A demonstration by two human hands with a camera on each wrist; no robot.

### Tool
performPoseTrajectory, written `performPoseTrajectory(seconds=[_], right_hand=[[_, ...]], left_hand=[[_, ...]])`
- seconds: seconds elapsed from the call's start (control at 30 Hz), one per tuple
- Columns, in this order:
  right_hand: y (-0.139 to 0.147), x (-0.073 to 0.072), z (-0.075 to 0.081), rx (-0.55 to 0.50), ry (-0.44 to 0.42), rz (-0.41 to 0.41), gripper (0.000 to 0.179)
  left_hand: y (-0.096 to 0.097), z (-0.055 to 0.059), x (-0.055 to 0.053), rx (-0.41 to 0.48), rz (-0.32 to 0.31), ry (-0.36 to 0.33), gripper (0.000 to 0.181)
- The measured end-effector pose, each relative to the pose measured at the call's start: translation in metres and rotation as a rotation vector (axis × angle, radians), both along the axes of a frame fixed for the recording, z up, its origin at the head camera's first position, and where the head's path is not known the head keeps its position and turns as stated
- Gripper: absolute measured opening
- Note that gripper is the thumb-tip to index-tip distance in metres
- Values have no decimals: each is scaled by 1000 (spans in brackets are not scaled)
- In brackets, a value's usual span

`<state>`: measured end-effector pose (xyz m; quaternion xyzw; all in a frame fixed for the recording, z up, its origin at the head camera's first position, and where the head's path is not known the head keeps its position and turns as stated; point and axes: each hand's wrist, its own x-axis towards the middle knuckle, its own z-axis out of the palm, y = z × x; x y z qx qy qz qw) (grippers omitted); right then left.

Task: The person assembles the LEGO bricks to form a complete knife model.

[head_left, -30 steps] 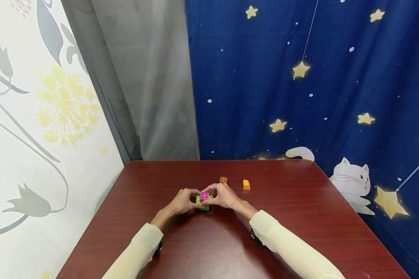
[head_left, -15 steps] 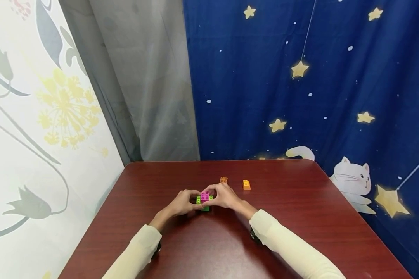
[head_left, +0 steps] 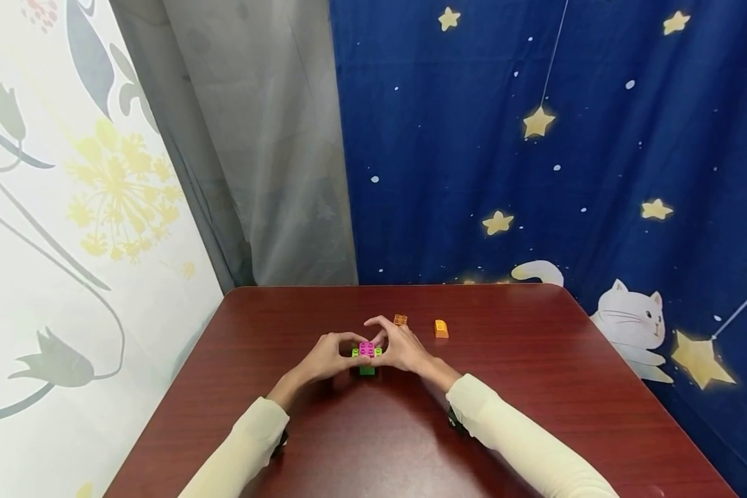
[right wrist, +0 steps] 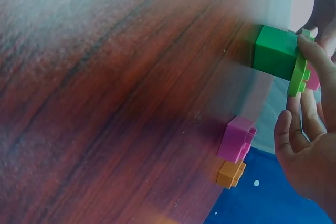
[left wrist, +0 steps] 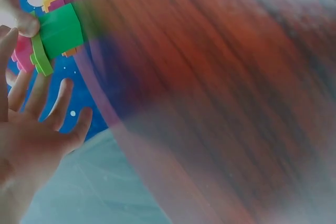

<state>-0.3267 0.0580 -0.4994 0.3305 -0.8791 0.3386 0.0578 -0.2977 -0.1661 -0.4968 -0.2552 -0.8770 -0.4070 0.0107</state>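
Observation:
A small stack of toy building bricks stands upright between the hands: a green brick [right wrist: 275,52] at the bottom, a lime plate [right wrist: 300,72] across it, and a pink brick [head_left: 366,348] on top. From the left side, the left hand [head_left: 325,356] holds the stack, thumb on the near side and index finger behind. The right hand [head_left: 403,349] pinches the other side, its thumb [right wrist: 313,51] over the lime plate. Its index finger is raised off the bricks. In the left wrist view, the left hand's lower fingers are spread below the stack.
Farther back on the red-brown table [head_left: 373,443] lie an orange brick [head_left: 400,319] and a yellow-orange curved brick [head_left: 441,329]. The right wrist view also shows a magenta brick [right wrist: 237,139] on the table. Curtains [head_left: 274,173] hang beyond the back edge.
The right hand's index finger has lifted away from the pink brick. The left hand has shifted slightly and its fingers stay around the stack, which remains in place.

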Motion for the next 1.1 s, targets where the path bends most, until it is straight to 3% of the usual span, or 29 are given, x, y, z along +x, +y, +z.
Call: performPoseTrajectory(seconds=[0.33, 0.77, 1.1], right_hand=[[-1, 3, 1, 47, -28, -4, 75], [10, 5, 9, 104, -25, 59, 74], [36, 6, 17, 30, -44, 57, 69]], left_hand=[[1, -4, -5, 1, 6, 16, 31], [4, 4, -8, -132, 14, 39, 33], [6, 5, -6, -150, 26, 29, 36]])
